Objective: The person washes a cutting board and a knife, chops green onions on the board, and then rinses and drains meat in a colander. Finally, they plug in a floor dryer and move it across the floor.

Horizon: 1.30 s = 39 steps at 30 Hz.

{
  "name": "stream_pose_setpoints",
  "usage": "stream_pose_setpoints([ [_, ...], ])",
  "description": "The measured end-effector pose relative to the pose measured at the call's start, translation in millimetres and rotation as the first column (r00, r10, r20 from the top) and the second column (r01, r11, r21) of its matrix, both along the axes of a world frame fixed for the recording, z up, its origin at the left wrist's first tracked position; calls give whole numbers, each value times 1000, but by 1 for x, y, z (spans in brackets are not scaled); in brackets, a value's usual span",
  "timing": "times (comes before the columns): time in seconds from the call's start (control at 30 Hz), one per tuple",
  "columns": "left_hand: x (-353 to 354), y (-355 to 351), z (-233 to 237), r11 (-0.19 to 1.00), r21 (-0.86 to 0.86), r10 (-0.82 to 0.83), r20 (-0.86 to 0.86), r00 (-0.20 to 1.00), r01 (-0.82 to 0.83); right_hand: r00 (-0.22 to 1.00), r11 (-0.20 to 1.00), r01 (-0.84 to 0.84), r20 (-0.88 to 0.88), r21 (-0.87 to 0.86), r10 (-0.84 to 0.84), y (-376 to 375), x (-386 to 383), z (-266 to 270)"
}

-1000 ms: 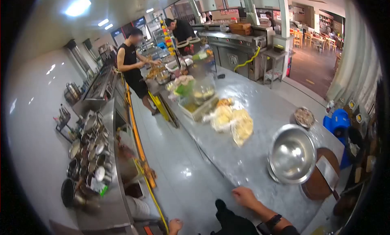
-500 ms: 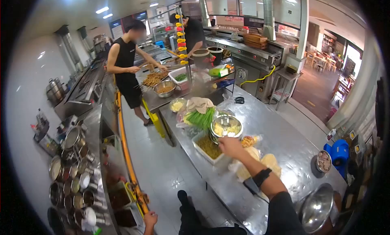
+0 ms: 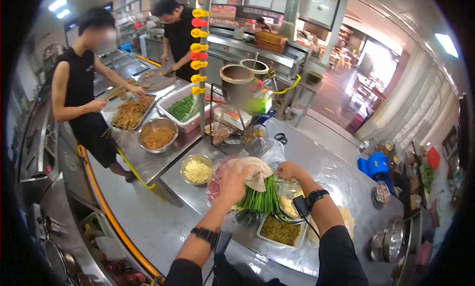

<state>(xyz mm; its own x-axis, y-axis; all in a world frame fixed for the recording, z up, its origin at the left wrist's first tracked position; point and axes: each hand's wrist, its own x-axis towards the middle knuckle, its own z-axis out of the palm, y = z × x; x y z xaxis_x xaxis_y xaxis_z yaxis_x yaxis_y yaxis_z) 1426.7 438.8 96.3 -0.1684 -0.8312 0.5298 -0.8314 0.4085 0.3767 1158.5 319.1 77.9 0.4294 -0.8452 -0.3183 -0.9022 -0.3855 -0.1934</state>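
Observation:
My left hand (image 3: 232, 183) lies on the beige cloth (image 3: 260, 173), its fingers spread over the near left side. The cloth covers one end of a bunch of long green chives (image 3: 262, 199). My right hand (image 3: 289, 171) is closed beside the chives, above a metal bowl (image 3: 286, 217) of pale yellow food. What its fingers pinch, if anything, is too small to make out. My right forearm partly hides the bowl. Below the chives stands a white tray (image 3: 259, 232) of chopped greenish food. Left of the cloth is a bowl of chopped pale food (image 3: 197, 170).
A co-worker (image 3: 81, 83) handles skewers by a tray of brown food (image 3: 131, 113); another person (image 3: 179, 38) works behind. A post with yellow and red tags (image 3: 199, 48) rises at the table's corner. Black scissors (image 3: 280, 138) lie on the steel table (image 3: 326, 162). Metal bowls (image 3: 388, 239) stand right.
My left hand has come up from beside the orange rail onto the cloth. The right hand has left the metal bowl's rim and moved next to the chives. My view has shifted nearer the co-workers.

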Motion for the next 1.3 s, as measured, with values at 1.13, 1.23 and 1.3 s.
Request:
stream_pose_setpoints([
  [1.13,12,11,0,204,-583,436,-666,-606,787,754,876,390,644,-284,-127,185,14,123],
  [1.23,30,28,-3,386,-351,523,-679,-516,853,841,848,381,520,-368,-152,159,38,84],
  [1.3,47,28,-25,462,-191,583,-670,-459,866,878,834,323,471,-448,-88,143,44,54],
])
